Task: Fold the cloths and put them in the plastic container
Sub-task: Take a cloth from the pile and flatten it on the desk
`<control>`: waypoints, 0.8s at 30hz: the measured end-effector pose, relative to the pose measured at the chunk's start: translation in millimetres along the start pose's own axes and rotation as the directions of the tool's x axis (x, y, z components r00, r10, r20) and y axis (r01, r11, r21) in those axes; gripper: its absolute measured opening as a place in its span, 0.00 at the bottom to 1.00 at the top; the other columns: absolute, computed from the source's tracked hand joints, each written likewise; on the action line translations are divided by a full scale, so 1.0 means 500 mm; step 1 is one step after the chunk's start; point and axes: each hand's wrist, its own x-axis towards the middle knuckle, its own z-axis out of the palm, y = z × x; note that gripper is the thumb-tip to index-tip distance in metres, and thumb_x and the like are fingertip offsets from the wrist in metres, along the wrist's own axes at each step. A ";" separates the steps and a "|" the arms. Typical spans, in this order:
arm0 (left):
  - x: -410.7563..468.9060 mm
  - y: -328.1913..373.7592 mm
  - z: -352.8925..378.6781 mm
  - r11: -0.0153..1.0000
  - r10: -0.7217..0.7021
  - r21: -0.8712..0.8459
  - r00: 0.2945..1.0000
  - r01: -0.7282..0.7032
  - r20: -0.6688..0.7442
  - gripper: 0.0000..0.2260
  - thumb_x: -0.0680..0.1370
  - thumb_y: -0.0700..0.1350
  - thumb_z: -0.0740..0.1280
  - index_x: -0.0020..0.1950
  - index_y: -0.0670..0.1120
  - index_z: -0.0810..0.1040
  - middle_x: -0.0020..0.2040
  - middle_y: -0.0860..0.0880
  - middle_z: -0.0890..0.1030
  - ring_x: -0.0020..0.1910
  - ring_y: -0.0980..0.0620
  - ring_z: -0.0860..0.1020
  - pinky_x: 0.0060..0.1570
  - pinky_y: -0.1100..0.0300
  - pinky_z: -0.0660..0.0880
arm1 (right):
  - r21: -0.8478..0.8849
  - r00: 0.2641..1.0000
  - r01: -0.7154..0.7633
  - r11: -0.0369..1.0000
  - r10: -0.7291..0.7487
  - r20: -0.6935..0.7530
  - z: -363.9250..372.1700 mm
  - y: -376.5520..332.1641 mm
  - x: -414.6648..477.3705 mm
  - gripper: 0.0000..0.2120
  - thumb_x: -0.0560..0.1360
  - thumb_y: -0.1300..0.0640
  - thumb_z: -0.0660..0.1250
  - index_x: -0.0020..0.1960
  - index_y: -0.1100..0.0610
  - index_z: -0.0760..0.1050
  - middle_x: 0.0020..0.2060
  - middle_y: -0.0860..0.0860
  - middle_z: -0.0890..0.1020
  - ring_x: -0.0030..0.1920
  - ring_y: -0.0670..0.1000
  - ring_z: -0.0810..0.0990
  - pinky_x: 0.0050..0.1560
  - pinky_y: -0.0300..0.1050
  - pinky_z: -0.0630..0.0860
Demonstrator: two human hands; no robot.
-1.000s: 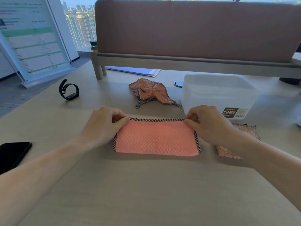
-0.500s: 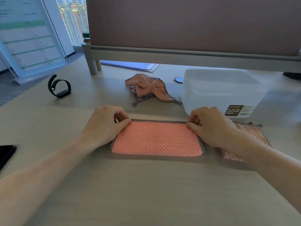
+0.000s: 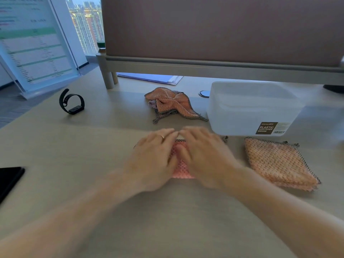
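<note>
Hands moved together to cloth (image 3: 181,161) center; left hand (image 3: 155,155) & right hand (image 3: 202,155) flat, pressing it.

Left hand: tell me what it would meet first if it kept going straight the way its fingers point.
Likely the crumpled cloth: the left hand points away and slightly right, over bare table. Motion blur leaves the line uncertain.

Single head-worn view, looking forward and down across the bench (image 3: 55,146); close over both forearms, hands near frame centre; wide-angle, reaching the partition panel (image 3: 223,30) at the far edge and the window (image 3: 87,25) upper left.
</note>
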 end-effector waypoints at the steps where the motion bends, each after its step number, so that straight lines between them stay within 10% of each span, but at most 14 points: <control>1: -0.006 0.006 0.019 0.999 -0.023 0.044 0.998 0.020 0.064 0.34 0.76 0.59 0.41 0.82 0.51 0.55 0.82 0.51 0.59 0.80 0.52 0.57 0.79 0.55 0.51 | 0.013 0.998 0.012 1.000 -0.013 0.062 0.024 -0.012 -0.001 0.33 0.79 0.38 0.37 0.79 0.49 0.58 0.79 0.47 0.62 0.79 0.51 0.57 0.78 0.53 0.56; 11: -0.054 -0.035 0.016 0.965 -0.259 0.107 0.941 0.241 0.217 0.38 0.77 0.67 0.35 0.83 0.50 0.39 0.84 0.51 0.41 0.82 0.54 0.40 0.79 0.54 0.37 | -0.068 0.962 -0.020 0.997 0.038 0.269 0.025 0.074 -0.020 0.42 0.76 0.29 0.33 0.82 0.52 0.34 0.82 0.47 0.38 0.80 0.45 0.36 0.81 0.50 0.38; 17: 0.000 -0.078 -0.067 0.946 -0.322 -0.008 0.939 0.325 0.119 0.18 0.81 0.57 0.63 0.66 0.49 0.75 0.65 0.47 0.77 0.63 0.47 0.75 0.61 0.55 0.71 | -0.004 0.987 0.118 0.993 -0.117 0.114 0.021 -0.024 -0.035 0.39 0.80 0.31 0.40 0.83 0.51 0.38 0.82 0.47 0.39 0.81 0.49 0.34 0.80 0.54 0.36; 21: 0.035 -0.104 -0.101 0.936 -0.332 0.017 0.865 0.352 0.376 0.12 0.75 0.52 0.73 0.44 0.44 0.79 0.40 0.49 0.77 0.42 0.48 0.74 0.40 0.57 0.67 | 0.050 0.984 0.070 0.996 -0.078 0.163 0.060 -0.042 -0.047 0.40 0.77 0.27 0.41 0.83 0.47 0.41 0.83 0.45 0.43 0.81 0.48 0.38 0.80 0.61 0.39; 24: 0.044 -0.110 -0.142 0.865 -0.318 -0.176 0.785 0.470 0.532 0.08 0.77 0.47 0.72 0.44 0.43 0.78 0.41 0.47 0.81 0.39 0.50 0.77 0.38 0.57 0.73 | 0.031 0.983 0.080 0.996 -0.084 0.163 0.057 -0.038 -0.044 0.42 0.76 0.26 0.41 0.83 0.47 0.41 0.82 0.45 0.43 0.81 0.49 0.38 0.79 0.63 0.39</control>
